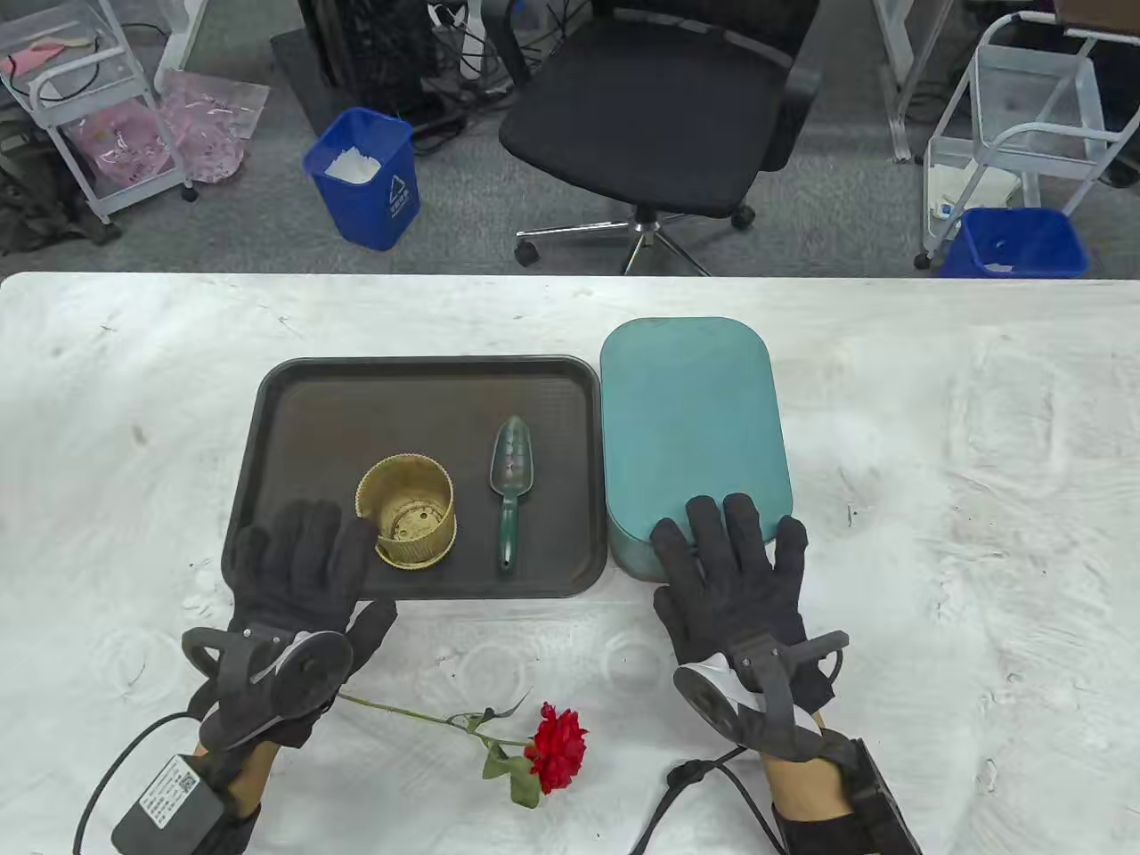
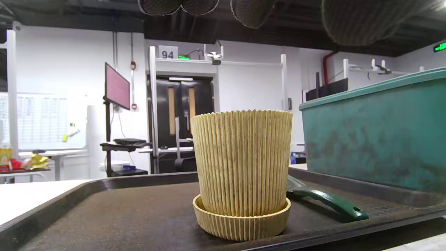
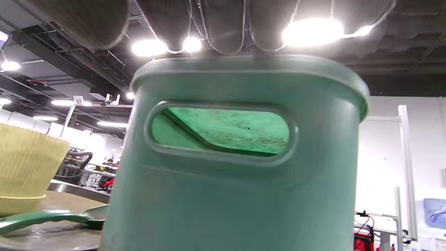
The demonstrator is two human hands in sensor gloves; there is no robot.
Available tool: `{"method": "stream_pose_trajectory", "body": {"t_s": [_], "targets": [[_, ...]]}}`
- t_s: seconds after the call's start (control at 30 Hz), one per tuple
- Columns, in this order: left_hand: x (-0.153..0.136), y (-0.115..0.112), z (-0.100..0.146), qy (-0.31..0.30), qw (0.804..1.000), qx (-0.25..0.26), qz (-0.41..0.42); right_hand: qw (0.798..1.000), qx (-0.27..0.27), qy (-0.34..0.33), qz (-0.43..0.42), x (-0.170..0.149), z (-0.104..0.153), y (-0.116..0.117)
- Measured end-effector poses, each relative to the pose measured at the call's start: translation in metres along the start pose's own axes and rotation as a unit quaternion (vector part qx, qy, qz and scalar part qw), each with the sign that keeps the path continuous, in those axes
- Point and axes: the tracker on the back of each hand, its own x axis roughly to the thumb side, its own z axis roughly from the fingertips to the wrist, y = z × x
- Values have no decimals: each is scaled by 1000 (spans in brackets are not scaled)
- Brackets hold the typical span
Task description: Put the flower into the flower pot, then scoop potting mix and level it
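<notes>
Nothing is planted yet: the red flower (image 1: 558, 746) lies on the surface at lower centre, the ribbed flower pot (image 1: 407, 509) empty on the tray (image 1: 267, 419). The left hand (image 1: 298, 570) rests flat-fingered beside the pot, holding nothing; the right hand (image 1: 735, 570) lies spread on the teal box's lid (image 1: 690, 419). Next, a hand must pinch the stem.

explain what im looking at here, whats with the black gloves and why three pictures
These are a person's two hands in sensor gloves, each with a tracker strapped on its back. One camera looks down at the table; the other two sit on the wrists. The left hand rests open beside the yellow flower pot on the dark tray, which also holds a green scoop. The right hand lies flat on the teal bin's lid. A red flower lies on the table. Nothing is held.
</notes>
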Motion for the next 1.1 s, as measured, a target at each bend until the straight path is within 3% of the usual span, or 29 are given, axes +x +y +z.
{"method": "stream_pose_trajectory", "body": {"t_s": [0.47,0.7,0.87,1.0,1.1], "targets": [[3,-1,-1,-4,1000,-9,0,1000,7,-1,4,2,-3,-3],[3,2,-1,-7,1000,-3,1,1000,-8,-9,19,11,-49,-29],[3,3,-1,-8,1000,0,3,998,37,-27,44,31,-88,-33],[8,5,0,-18,1000,5,3,990,99,-28,95,47,-108,-14],[12,8,1,-25,1000,11,1,976,138,-36,162,56,-108,3]]}}
